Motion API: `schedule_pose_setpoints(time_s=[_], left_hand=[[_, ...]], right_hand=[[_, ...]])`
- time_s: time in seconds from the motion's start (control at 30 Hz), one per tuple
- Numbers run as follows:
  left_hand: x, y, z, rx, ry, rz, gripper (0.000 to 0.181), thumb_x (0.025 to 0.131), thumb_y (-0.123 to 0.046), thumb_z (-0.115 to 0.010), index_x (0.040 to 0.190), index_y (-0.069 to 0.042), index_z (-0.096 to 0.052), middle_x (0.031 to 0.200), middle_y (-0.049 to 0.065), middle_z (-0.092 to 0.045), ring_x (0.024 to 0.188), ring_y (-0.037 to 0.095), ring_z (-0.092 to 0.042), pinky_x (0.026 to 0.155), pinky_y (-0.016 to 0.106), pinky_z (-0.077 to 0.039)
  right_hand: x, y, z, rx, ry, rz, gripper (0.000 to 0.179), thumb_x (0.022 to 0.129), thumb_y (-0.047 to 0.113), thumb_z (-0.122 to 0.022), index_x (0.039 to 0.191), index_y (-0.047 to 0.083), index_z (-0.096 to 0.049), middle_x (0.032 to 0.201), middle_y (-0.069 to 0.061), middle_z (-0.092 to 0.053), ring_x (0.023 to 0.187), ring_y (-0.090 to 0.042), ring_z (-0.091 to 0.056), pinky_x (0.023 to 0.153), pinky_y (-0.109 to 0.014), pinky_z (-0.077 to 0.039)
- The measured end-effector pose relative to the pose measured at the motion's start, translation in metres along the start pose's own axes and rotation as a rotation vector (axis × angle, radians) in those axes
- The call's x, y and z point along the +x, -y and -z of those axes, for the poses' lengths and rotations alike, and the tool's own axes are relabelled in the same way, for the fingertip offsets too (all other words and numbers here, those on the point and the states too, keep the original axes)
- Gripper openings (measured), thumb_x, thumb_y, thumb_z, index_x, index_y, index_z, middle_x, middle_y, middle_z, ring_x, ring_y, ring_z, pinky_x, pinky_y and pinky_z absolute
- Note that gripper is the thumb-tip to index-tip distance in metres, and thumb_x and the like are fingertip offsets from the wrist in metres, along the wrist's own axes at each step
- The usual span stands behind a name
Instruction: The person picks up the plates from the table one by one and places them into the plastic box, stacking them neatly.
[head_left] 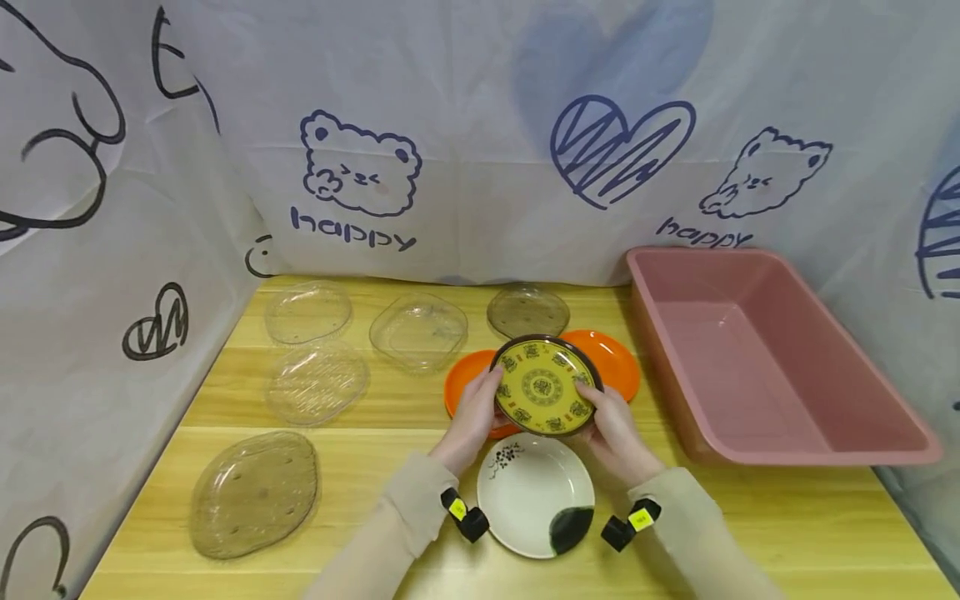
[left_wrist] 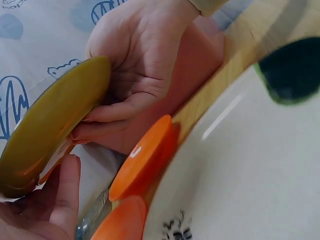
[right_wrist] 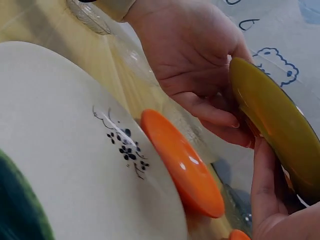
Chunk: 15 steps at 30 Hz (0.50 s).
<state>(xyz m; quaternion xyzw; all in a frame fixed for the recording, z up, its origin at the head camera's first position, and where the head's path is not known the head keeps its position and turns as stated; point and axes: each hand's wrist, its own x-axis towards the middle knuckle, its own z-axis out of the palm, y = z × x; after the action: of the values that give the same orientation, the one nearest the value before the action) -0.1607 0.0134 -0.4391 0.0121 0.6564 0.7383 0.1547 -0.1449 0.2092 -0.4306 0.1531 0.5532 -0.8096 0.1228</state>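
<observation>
The yellow plate [head_left: 542, 386] is pinched on both sides by the left hand [head_left: 472, 417] and right hand [head_left: 617, 427], held up just past the white plate [head_left: 531, 500]. It should be kept steady so nothing is bumped.

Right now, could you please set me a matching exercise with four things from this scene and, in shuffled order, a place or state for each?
Things:
1. yellow plate
2. white plate
3. orange plates
4. pink tub

Place or state:
A. on the right of the table
B. side by side, partly hidden
C. held by left hand and right hand
D. marked with a dark patch

Pairs: 1-C, 2-D, 3-B, 4-A
</observation>
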Motion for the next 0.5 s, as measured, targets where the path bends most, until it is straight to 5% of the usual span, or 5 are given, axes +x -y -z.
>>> schedule_pose_setpoints(time_s=[0.3, 0.5], left_hand=[[0.008, -0.008, -0.018, -0.099, 0.027, -0.013, 0.046, 0.11, -0.031, -0.031, 0.144, -0.005, -0.049, 0.121, 0.015, -0.063, 0.089, 0.011, -0.07, 0.094, 0.039, -0.061], [0.013, -0.008, -0.032, -0.078, 0.035, -0.049, 0.047, 0.111, -0.028, -0.029, 0.149, -0.005, -0.043, 0.127, 0.024, -0.061, 0.112, 0.037, -0.069, 0.096, 0.042, -0.06]], right_hand=[[-0.009, 0.029, 0.015, 0.094, -0.047, 0.008, 0.023, 0.109, 0.024, -0.04, 0.13, 0.014, -0.045, 0.095, 0.01, -0.068, 0.091, -0.002, -0.066, 0.081, -0.02, -0.056], [-0.015, 0.047, 0.027, 0.178, -0.072, 0.007, 0.023, 0.11, 0.024, -0.036, 0.13, 0.016, -0.043, 0.102, 0.009, -0.065, 0.097, -0.001, -0.062, 0.085, -0.019, -0.054]])
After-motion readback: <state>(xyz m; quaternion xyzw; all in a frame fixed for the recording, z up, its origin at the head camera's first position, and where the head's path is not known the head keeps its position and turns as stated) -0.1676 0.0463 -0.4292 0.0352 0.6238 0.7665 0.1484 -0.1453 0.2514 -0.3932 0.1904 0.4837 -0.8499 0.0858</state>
